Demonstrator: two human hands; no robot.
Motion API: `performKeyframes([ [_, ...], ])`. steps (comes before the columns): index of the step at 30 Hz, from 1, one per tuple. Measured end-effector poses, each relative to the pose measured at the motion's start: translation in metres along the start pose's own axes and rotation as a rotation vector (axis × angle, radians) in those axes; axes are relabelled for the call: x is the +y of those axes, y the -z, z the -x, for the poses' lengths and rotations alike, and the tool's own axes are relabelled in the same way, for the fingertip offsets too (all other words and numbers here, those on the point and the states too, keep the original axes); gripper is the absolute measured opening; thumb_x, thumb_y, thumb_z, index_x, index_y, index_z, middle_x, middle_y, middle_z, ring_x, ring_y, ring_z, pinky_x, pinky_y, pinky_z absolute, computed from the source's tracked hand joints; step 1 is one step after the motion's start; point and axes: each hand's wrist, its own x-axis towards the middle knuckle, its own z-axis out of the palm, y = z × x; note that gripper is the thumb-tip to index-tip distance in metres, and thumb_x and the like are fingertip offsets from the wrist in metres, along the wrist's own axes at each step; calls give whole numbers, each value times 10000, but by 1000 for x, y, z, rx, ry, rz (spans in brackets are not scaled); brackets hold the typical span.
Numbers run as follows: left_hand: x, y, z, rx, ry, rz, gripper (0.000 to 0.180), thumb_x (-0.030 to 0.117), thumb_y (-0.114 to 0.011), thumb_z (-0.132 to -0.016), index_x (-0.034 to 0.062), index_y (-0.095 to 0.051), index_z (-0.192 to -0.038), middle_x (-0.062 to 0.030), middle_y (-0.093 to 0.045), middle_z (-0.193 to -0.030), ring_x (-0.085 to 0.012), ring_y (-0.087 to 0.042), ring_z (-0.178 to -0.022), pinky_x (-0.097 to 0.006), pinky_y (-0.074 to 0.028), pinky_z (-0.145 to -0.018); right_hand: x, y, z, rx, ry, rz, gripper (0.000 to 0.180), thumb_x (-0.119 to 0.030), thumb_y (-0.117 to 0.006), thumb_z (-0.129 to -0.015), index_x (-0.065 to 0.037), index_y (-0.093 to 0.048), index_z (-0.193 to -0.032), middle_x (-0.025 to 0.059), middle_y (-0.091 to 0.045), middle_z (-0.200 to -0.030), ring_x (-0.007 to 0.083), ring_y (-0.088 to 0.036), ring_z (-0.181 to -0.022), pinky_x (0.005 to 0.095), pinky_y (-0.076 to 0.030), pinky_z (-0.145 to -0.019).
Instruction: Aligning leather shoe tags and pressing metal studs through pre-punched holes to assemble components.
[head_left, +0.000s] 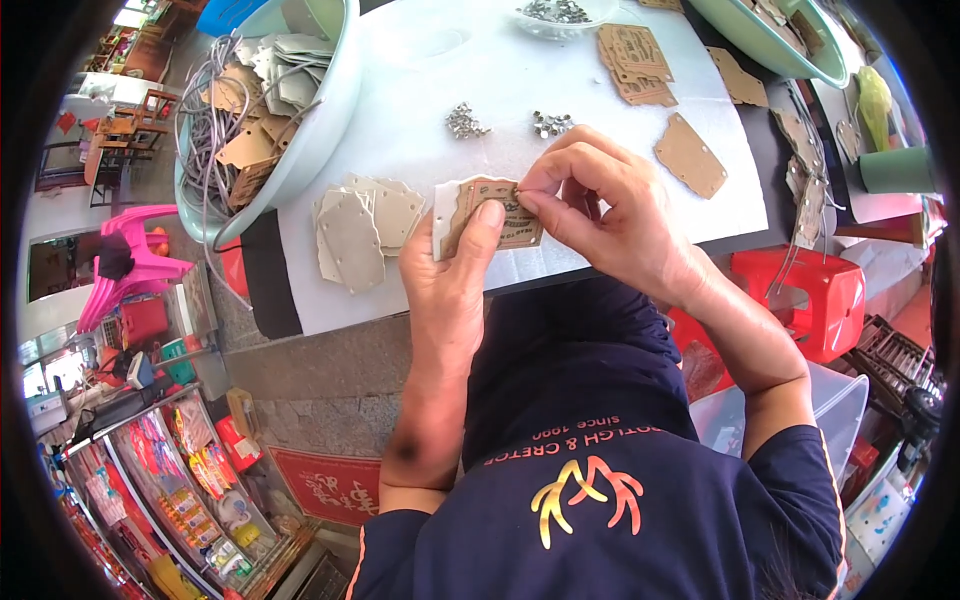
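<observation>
My left hand (452, 270) grips a printed brown cardboard piece (520, 234) together with a pale, wavy-edged one, its thumb pressed on the front. At the upper right corner of the brown piece, the fingertips of my right hand (625, 220) are pinched together; whatever is between them is too small or hidden. Just left of my left hand lies a loose stack of pale grey card pieces (350, 240) with small holes. Beyond my hands sit two little heaps of shiny metal parts, a left heap (465, 122) and a right heap (552, 124).
A pale green basin (345, 90) of cards and grey cords stands at left, another basin (835, 70) at far right. Brown cards (637, 65) and a single card (690, 158) lie right on the white sheet (400, 100). A clear bowl (570, 32) holds metal parts.
</observation>
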Motion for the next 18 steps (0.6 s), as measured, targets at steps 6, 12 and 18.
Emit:
performKeyframes([
  [6, -2, 1, 0, -42, -32, -66, 227, 121, -645, -948, -35, -642, -1111, -54, -665, -1003, -89, -607, -906, -262, -499, -818, -1, 1, -1, 0, -142, -76, 96, -94, -705, -837, -37, -646, -888, 47, -577, -768, 136, -548, -598, 280, -458, -552],
  [12, -4, 3, 1, -52, -69, -136, 244, 138, -636, -956, -36, -644, -1126, -58, -666, -1001, -96, -607, -911, -267, -499, -815, -2, 3, -3, -49, -214, -55, 91, -78, -708, -870, -25, -652, -919, -2, -567, -817, 54, -500, -636, 214, -408, -567],
  [18, -3, 3, 1, -59, -79, -161, 258, 142, -626, -962, -37, -639, -1147, -62, -662, -1012, -99, -608, -917, -270, -499, -819, 1, 6, -7, -81, -108, 10, 166, -182, -698, -847, -47, -694, -944, 66, -625, -806, 188, -581, -653, 325, -491, -608],
])
